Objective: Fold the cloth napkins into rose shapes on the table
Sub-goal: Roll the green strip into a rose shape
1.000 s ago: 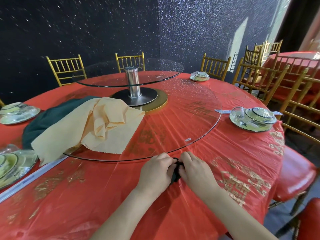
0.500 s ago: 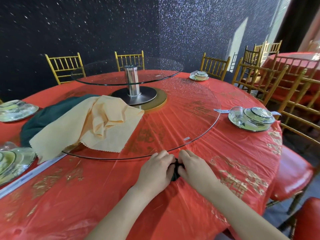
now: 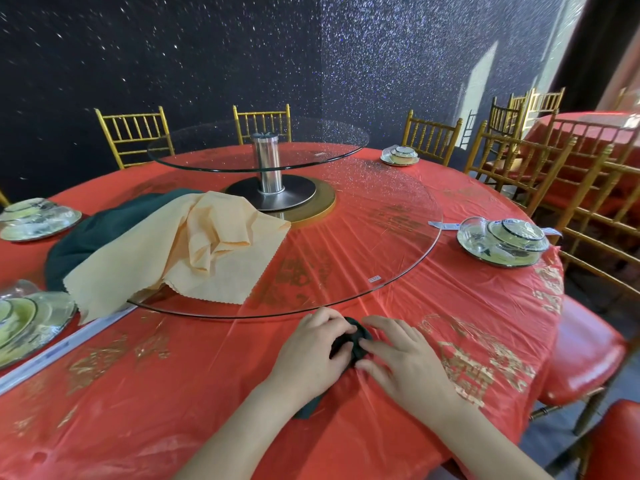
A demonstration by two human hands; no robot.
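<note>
Head view.
- Tabletop point(image 3: 173, 393): round, under a red cover with gold print.
- Napkin point(image 3: 354, 336): dark green, bunched into a small tight roll on the near tabletop, just in front of the turntable's edge; a loose end trails under the left wrist.
- Left hand point(image 3: 308, 351): fingers point(image 3: 332, 323) curled round the napkin's left side, grasping it.
- Right hand point(image 3: 401, 358): fingers point(image 3: 381, 322) and thumb curved round its right side, grasping it.
- Turntable point(image 3: 363, 237): glass, two tiers.
- Peach napkin point(image 3: 180, 258): crumpled on the turntable's left, overlapping a green cloth point(image 3: 104, 233).
- Dishes point(image 3: 502, 242): stacked at the right.
</note>
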